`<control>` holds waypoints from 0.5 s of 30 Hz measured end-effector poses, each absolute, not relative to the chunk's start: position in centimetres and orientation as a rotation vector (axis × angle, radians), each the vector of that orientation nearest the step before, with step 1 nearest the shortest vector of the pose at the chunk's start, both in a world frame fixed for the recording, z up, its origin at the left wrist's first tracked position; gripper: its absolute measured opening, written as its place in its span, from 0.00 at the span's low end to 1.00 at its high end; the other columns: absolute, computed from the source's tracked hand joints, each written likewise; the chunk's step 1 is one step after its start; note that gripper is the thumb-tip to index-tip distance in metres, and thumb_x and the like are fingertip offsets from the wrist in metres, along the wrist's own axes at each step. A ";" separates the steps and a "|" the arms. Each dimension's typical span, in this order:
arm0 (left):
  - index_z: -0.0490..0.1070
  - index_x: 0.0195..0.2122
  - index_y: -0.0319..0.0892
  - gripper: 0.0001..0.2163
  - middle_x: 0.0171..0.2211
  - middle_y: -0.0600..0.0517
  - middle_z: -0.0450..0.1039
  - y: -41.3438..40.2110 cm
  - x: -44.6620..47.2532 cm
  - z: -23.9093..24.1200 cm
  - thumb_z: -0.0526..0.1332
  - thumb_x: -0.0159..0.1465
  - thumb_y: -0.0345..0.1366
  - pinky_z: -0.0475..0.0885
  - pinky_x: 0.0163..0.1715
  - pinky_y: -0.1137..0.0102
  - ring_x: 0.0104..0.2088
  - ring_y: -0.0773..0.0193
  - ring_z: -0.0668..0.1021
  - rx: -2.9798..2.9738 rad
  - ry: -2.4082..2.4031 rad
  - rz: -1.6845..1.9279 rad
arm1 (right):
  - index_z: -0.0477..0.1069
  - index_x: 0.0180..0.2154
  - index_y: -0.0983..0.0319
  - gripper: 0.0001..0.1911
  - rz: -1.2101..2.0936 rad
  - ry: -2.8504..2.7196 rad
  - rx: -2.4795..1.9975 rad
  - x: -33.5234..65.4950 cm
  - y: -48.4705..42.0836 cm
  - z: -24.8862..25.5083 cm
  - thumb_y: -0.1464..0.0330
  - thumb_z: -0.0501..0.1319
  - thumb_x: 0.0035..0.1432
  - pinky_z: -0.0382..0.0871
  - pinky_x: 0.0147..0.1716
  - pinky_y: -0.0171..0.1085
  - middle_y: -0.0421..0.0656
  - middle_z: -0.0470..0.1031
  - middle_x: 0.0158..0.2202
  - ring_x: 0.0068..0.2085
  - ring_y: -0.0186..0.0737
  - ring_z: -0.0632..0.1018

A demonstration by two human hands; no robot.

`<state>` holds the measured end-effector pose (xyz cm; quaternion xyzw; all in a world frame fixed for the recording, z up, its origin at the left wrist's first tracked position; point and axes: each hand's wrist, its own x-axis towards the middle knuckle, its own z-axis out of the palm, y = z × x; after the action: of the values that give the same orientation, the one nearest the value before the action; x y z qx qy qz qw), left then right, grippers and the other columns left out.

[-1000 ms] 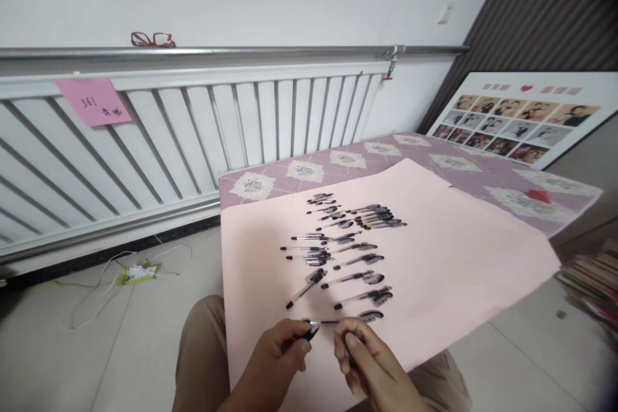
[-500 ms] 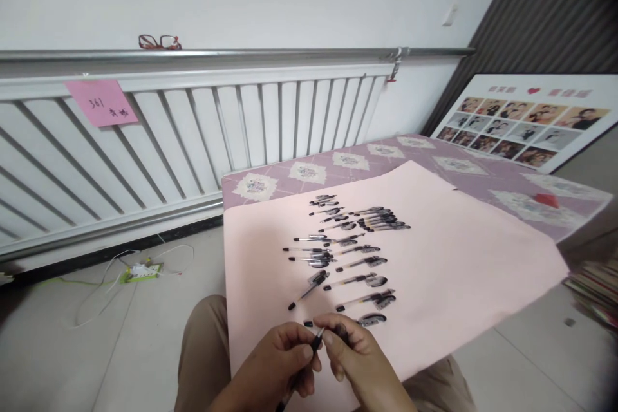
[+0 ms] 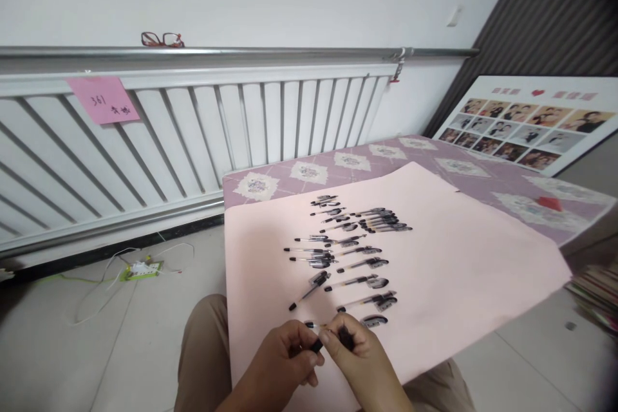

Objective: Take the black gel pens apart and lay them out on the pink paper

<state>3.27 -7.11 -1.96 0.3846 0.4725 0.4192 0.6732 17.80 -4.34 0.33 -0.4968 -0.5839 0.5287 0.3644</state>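
My left hand (image 3: 292, 351) is closed round a pen, whose black grip (image 3: 317, 346) shows between thumb and forefinger. My right hand (image 3: 360, 351) pinches at the front end of this pen, and its fingertips hide the tip. A small black pen part (image 3: 346, 337) also sits within the right hand's curled fingers; its exact kind is hard to make out. Just beyond the hands lie a black pen end (image 3: 309, 324) and a clear pen cap (image 3: 374, 320). Farther off, several pens with caps beside them (image 3: 364, 281) lie in a loose column.
Pale pink sheet (image 3: 463, 257) covers much of the table, over a purple patterned cloth (image 3: 350, 161). A tight row of pens (image 3: 386, 219) lies toward the back. Beyond stand a white radiator (image 3: 270, 116) and a photo board (image 3: 526, 125). A power strip (image 3: 140, 269) rests on the floor.
The metal pen tip that showed between my hands is now hidden behind my right fingers. The pen's rear end below my left hand no longer shows. Other pens lie as before.
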 end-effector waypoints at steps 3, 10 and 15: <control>0.65 0.25 0.38 0.06 0.22 0.56 0.69 -7.1 3.3 -1.9 0.62 0.48 0.32 0.63 0.21 0.74 0.18 0.72 0.71 0.889 1.060 0.990 | 0.65 0.22 0.60 0.12 1.327 -1.533 -1.276 18.0 -4.4 0.3 0.61 0.60 0.50 0.61 0.26 0.32 0.36 0.67 0.20 0.25 0.34 0.68; 0.66 0.26 0.38 0.03 0.23 0.55 0.68 -7.2 3.2 -1.3 0.59 0.49 0.29 0.65 0.24 0.71 0.20 0.70 0.70 0.949 1.085 0.992 | 0.68 0.25 0.61 0.12 1.375 -1.549 -1.267 18.3 -4.6 0.3 0.59 0.57 0.52 0.61 0.27 0.33 0.37 0.66 0.22 0.26 0.35 0.67; 0.67 0.27 0.39 0.03 0.22 0.55 0.67 -7.2 3.1 -1.2 0.57 0.51 0.28 0.64 0.25 0.71 0.22 0.69 0.70 1.057 1.144 0.968 | 0.66 0.26 0.60 0.11 1.255 -1.610 -1.315 18.6 -4.5 0.2 0.60 0.57 0.52 0.62 0.28 0.33 0.36 0.64 0.23 0.27 0.36 0.67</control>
<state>3.12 -7.22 -1.18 0.4575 0.4950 0.4189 0.6085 18.64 -4.47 0.24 -0.5076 -0.6213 0.4844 0.3489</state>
